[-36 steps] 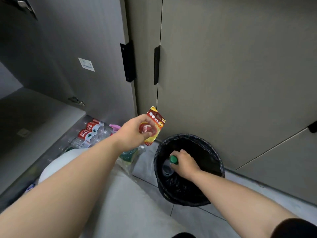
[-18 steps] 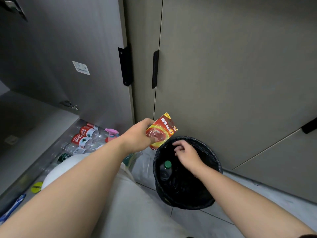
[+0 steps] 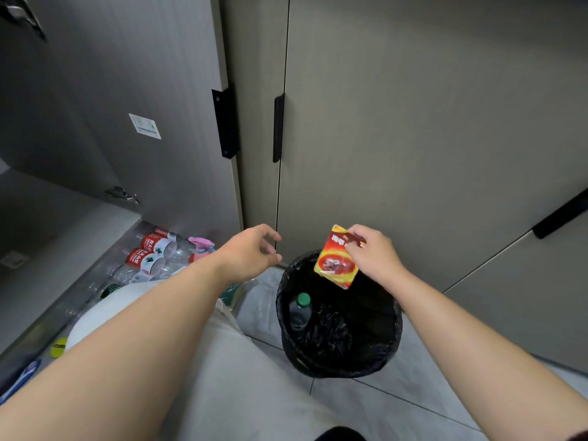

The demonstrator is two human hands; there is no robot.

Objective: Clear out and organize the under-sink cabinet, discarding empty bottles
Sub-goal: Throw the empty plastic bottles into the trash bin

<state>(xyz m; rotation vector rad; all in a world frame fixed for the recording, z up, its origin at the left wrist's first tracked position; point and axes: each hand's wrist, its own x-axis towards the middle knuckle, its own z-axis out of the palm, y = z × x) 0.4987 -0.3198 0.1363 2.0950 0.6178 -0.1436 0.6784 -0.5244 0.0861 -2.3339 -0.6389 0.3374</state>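
right hand (image 3: pixel 370 254): pinches the top edge of the packet (image 3: pixel 335 259) with curled fingers and thumb. The packet hangs over the bin mouth, probably so it drops straight in.
left hand (image 3: pixel 251 254): holds nothing, fingers loosely curled, just left of the bin.
bin (image 3: pixel 394 316): black-lined, on the floor against the closed doors, within easy reach for discards.
green-capped bottle (image 3: pixel 300 310): inside the bin by its left wall, already discarded.
water bottles (image 3: pixel 149 253): lying in a row on the floor of the open cabinet (image 3: pixel 47 256), far left, not yet sorted.
change: 0.5 s ago the left hand held the packet and the right was empty over the bin. Now the packet has passed to the right and the left has let go. 1.0 s ago the right hand gripped the bottle in the bin.
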